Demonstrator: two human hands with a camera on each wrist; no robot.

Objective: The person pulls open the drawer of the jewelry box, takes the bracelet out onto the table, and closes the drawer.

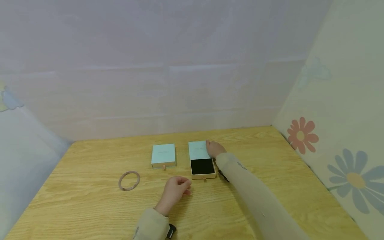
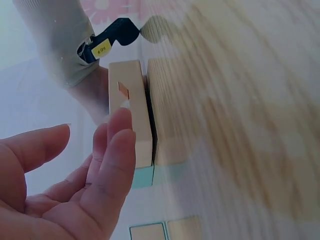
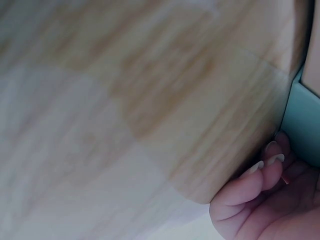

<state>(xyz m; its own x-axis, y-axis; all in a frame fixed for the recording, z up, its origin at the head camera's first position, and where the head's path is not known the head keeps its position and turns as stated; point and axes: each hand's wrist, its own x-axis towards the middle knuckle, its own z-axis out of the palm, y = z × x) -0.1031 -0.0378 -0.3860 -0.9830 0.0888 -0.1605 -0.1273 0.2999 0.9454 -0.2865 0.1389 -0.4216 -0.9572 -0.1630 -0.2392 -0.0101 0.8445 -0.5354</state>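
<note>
A pale blue drawer box (image 1: 198, 150) lies on the table with its drawer (image 1: 203, 166) pulled out toward me, showing a black lining. My right hand (image 1: 214, 149) holds the box's outer sleeve by its far right side. In the right wrist view, that hand's curled fingers (image 3: 245, 190) lie against the blue side wall. My left hand (image 1: 176, 190) hovers just in front of the drawer, thumb apart from loosely bent fingers, holding nothing. The left wrist view shows the peach drawer front (image 2: 140, 145) with its small ribbon tab (image 2: 123, 90) beyond the fingertips.
A second pale blue box (image 1: 163, 154), its drawer pushed in, sits to the left. Nearer to me at the left lies a pinkish bangle (image 1: 129, 181). The wooden table (image 1: 90, 206) meets a pale backdrop at the back and sides.
</note>
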